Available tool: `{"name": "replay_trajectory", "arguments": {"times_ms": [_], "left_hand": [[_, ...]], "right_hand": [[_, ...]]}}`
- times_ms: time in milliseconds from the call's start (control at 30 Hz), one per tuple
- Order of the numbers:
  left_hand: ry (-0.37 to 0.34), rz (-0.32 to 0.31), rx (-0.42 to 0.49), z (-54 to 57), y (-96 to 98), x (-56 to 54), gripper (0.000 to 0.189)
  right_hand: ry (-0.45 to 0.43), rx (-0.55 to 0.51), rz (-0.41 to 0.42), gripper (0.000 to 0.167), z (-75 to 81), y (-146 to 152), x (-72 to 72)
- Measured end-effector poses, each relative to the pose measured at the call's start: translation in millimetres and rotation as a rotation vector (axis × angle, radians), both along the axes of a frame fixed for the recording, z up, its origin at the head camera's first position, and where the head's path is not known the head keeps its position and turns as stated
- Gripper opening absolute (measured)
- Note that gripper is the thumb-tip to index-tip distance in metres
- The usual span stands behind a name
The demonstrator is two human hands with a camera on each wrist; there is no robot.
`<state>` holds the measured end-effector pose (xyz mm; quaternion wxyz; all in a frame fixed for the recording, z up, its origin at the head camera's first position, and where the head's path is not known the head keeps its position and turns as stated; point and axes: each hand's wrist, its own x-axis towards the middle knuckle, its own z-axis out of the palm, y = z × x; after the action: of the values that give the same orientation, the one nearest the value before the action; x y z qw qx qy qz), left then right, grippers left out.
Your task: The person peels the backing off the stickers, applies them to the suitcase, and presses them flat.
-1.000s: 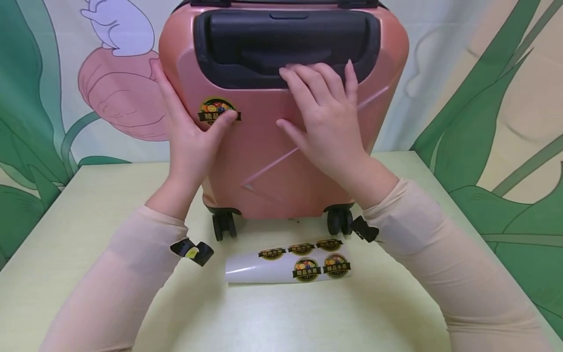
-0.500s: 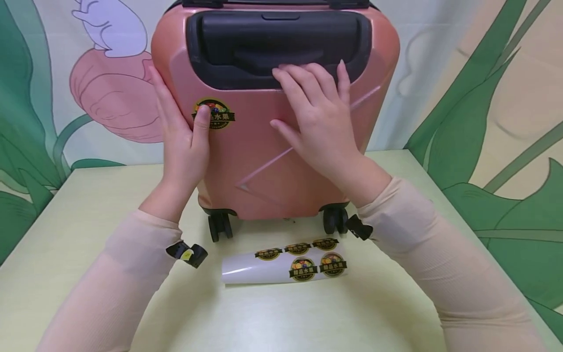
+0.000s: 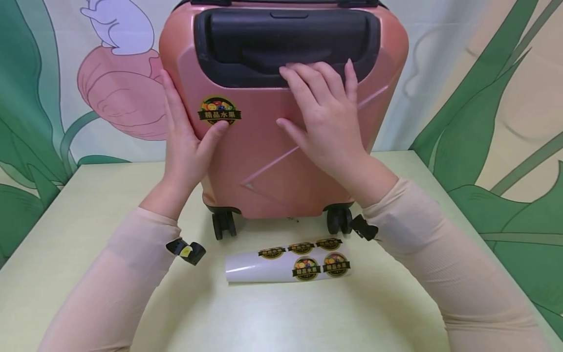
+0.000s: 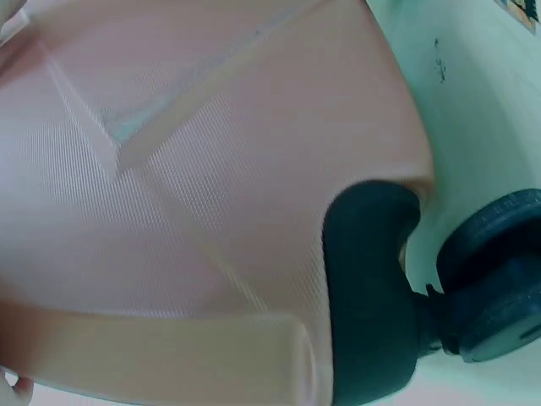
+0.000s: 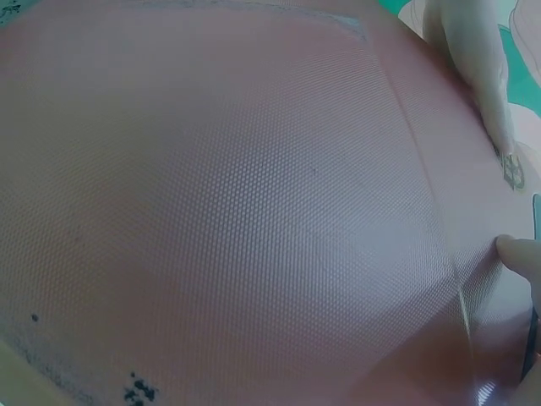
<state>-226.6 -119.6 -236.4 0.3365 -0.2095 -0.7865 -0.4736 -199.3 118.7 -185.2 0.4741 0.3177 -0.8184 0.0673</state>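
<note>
A pink hard-shell suitcase (image 3: 264,127) stands upright on its wheels, facing me. On its front, at upper left, is a round fruit sticker (image 3: 220,108) with a dark banner, lying flat. My left hand (image 3: 184,146) rests along the suitcase's left side with straight fingers; its thumb touches the front at the sticker's lower edge. My right hand (image 3: 327,115) rests on the front, its fingertips at the lower rim of the black handle recess (image 3: 286,41). In the right wrist view, textured shell (image 5: 254,203) fills most of the picture and fingers show at the right edge.
A curled white sheet (image 3: 252,269) with several similar stickers lies on the pale table (image 3: 286,318) before the suitcase. A black wheel (image 4: 499,279) shows large in the left wrist view. Behind hangs a cartoon backdrop (image 3: 44,98) with leaves.
My left thumb has moved across the sticker, from its right part to its left, then down to its lower edge. The left fingers have slid slightly lower. My right hand stays in place.
</note>
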Motion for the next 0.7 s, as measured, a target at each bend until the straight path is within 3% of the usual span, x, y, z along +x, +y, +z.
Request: {"name": "replay_trajectory", "arguments": {"times_ms": [267, 500, 567, 700], "left_hand": [[0.096, -0.041, 0.01, -0.4, 3.8, 4.3, 0.072], [0.067, -0.098, 0.128, 14.5, 13.5, 27.3, 0.061], [0.072, -0.126, 0.146, 16.5, 14.1, 30.8, 0.06], [0.012, -0.181, 0.234, 19.6, 13.4, 33.9, 0.055]], "right_hand": [[0.009, 0.005, 0.003, 0.055, 1.4, 2.3, 0.3], [0.005, 0.016, 0.002, 0.055, 2.8, 2.3, 0.8], [0.004, 0.021, -0.001, 0.055, 2.5, 2.6, 0.9], [0.007, 0.033, -0.003, 0.055, 1.8, 3.9, 1.0]]}}
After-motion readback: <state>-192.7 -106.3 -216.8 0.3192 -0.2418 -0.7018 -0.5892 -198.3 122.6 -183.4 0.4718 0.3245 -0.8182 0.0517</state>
